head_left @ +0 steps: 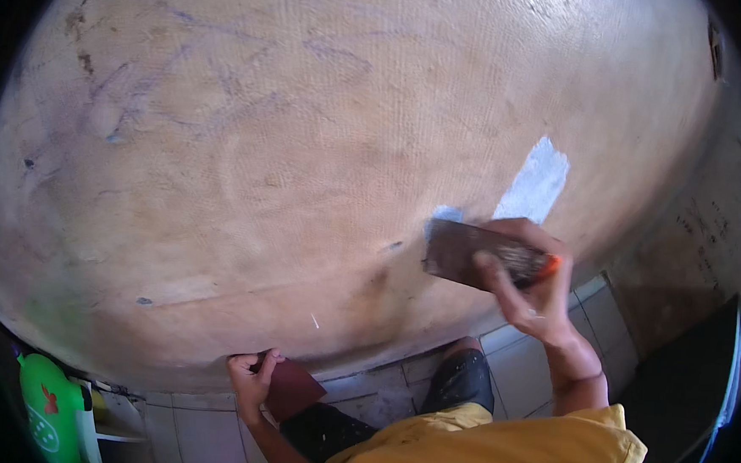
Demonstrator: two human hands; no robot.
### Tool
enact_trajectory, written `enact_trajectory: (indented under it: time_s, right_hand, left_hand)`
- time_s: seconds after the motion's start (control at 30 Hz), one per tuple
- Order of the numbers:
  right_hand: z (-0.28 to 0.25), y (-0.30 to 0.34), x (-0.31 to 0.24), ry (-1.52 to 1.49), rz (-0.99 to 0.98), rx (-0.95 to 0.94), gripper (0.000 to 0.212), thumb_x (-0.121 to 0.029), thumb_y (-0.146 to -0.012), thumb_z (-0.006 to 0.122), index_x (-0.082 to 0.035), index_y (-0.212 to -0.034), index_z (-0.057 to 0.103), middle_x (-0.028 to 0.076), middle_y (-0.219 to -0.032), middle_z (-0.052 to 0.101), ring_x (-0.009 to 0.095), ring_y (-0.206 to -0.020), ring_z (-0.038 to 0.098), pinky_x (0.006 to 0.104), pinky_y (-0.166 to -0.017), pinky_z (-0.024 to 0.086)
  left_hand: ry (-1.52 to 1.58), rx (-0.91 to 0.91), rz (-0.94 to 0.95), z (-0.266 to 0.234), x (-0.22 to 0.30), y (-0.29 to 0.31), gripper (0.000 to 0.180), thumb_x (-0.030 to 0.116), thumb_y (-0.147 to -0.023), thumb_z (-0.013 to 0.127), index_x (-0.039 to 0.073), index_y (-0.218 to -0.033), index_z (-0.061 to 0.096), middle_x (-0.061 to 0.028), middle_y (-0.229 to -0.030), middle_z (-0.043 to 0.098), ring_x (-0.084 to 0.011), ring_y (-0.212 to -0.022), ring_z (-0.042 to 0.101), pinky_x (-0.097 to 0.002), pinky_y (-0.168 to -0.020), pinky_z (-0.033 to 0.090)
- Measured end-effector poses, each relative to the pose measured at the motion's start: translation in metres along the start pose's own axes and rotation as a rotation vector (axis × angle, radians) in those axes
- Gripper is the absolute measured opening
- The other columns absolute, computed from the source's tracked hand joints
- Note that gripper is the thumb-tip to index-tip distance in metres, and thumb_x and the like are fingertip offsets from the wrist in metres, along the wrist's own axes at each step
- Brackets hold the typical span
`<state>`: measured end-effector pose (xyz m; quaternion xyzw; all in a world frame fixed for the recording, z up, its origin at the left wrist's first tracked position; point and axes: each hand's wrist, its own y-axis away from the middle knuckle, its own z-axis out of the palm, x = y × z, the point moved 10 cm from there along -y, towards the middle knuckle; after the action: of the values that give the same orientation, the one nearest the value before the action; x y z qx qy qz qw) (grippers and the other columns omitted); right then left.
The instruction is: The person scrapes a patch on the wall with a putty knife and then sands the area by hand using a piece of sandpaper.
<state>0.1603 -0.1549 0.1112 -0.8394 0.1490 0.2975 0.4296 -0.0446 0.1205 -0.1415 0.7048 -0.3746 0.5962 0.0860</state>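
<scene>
My right hand (545, 293) grips a wide putty knife (456, 252) with a dull, stained blade. A bit of orange shows by my palm. The blade lies close to the worn tan wall (288, 192), over the lower part of a small white putty patch (448, 212). Beyond my fingers, a longer white putty strip (536, 180) runs up the wall. My left hand (253, 381), low by the wall's foot, is closed on the edge of a flat dark-red square plate (295, 388); its exact kind cannot be made out.
White floor tiles (205, 438) run along the wall's foot. A green inflated-looking object (47, 407) stands beside a white shelf (117, 428) at the lower left. A dark panel (692, 378) rises at the right. Purple scribbles (339, 53) and small holes mark the wall.
</scene>
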Motion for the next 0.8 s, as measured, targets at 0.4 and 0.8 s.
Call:
enact_trajectory:
  time_s: [0.4, 0.8]
  right_hand:
    - [-0.005, 0.002, -0.005, -0.014, 0.024, 0.057, 0.021, -0.002, -0.082, 0.059, 0.004, -0.102, 0.059, 0.009, -0.089, 0.064, 0.011, -0.082, 0.059, 0.0241, -0.071, 0.047]
    - [0.0, -0.006, -0.007, 0.004, -0.05, 0.04, 0.019, -0.004, -0.084, 0.058, 0.003, -0.102, 0.058, 0.008, -0.088, 0.063, 0.012, -0.083, 0.059, 0.0243, -0.075, 0.047]
  left_hand:
    - [-0.067, -0.007, 0.0, 0.002, 0.012, 0.0, 0.023, 0.008, -0.08, 0.063, -0.006, -0.063, 0.065, -0.0115, -0.061, 0.066, -0.0103, -0.057, 0.059, -0.0254, -0.058, 0.046]
    - [0.041, -0.019, -0.083, 0.001, -0.007, 0.0, 0.015, 0.005, -0.078, 0.065, -0.006, -0.067, 0.067, -0.0104, -0.063, 0.066, -0.011, -0.057, 0.059, -0.0249, -0.059, 0.047]
